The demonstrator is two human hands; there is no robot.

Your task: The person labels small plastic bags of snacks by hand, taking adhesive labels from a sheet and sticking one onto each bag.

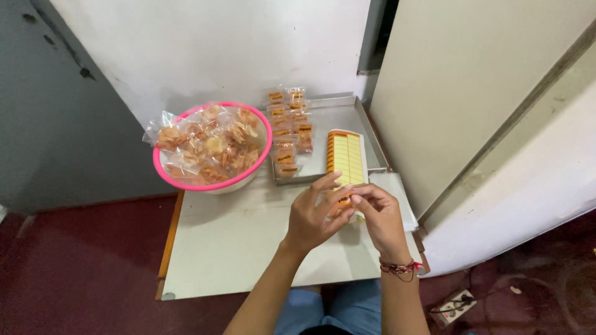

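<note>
Both hands meet over the front right part of a small white table (236,248). The left hand (313,214) has its fingers curved around a small clear packet of orange snack (338,208), and the thumb and fingers press on it from the left. The right hand (380,214) pinches the same packet from the right side with its fingertips; a red thread bracelet (399,268) is on this wrist. The packet is mostly hidden between the two hands, so only a small orange part shows.

Just behind the hands lies a yellow sheet of small stickers with orange border (346,158). Its far end rests in a shallow grey metal tray (366,133), and its near end reaches to the fingers. On the left side of the tray stand two rows of sealed clear snack packets with orange labels (288,130). To the left of the tray, touching it or almost touching, is a round white bowl with pink rim (264,133), full of clear packets with orange fried snacks (208,146). A white cloth or paper (400,198) lies under the right hand, near the table edge.
</note>
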